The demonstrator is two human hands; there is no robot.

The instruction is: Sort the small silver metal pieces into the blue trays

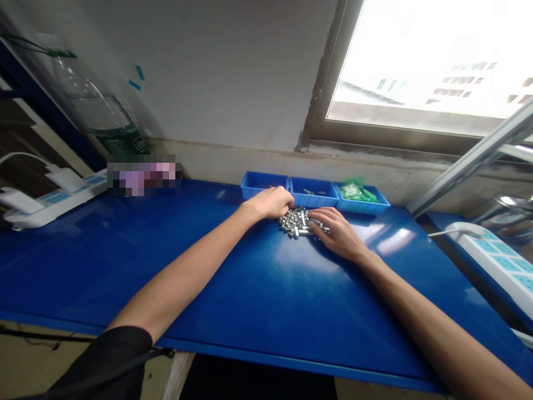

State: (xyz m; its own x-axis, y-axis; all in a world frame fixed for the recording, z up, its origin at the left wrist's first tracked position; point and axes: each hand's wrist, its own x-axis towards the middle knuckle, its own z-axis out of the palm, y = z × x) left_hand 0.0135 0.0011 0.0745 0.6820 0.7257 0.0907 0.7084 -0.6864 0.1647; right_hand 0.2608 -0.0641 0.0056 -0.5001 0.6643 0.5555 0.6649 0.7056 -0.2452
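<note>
A pile of small silver metal pieces (295, 221), some short and some long like bolts or pins, lies on the blue table. At its left edge my left hand (272, 203) is closed with curled fingers. Whatever sits in those fingertips is hidden. From the right, my right hand (338, 230) rests over the pile, its fingers stretched out and its thumb apart, touching some of the longer pieces. Behind the hands stand a left blue bin (265, 176), a middle blue bin (314, 182) with a few small pieces inside, and a right blue bin (361, 206) holding green-and-clear plastic bags (357, 190).
The blue table (233, 294) runs up to a wall with a window. At the left stand a large clear bottle (100, 111), a white power strip (54, 200) and a blurred-out item (144, 176). A metal strut (470, 158) and another power strip (495, 255) flank the right edge.
</note>
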